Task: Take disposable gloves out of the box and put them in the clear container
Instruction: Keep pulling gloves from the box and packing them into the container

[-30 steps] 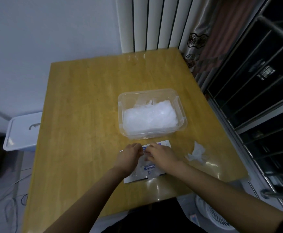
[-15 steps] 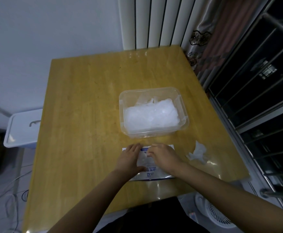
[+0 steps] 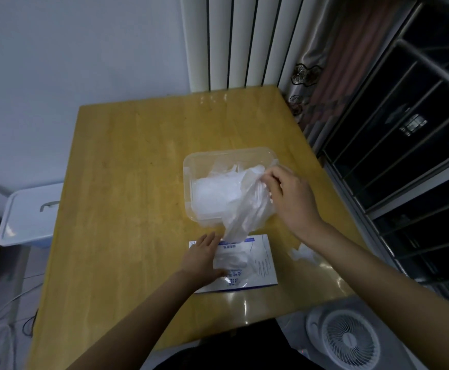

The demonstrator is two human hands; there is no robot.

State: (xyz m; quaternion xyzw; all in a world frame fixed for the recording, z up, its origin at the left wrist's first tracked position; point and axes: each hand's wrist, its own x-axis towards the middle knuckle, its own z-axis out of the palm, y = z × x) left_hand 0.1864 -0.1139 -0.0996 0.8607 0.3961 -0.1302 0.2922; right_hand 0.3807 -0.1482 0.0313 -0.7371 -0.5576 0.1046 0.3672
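my right hand (image 3: 289, 194), down at the box (image 3: 244, 263) a moment ago, is now pinching a glove (image 3: 247, 209) above the clear container (image 3: 204, 161), nearly delivered; my left hand (image 3: 200, 259) is lying flat on the box

left hand (image 3: 201, 256) flat, palm down; right hand (image 3: 289, 197) raised, pinched grip

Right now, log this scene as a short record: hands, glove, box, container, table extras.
left hand: flat on the box, pinning it down
right hand: pinching a glove, raised at the container's right edge
glove: clear, hanging from the fingers down toward the box
box: lying flat near the table's front edge
container: open, part filled with gloves
loose scrap: on the table, right of the box
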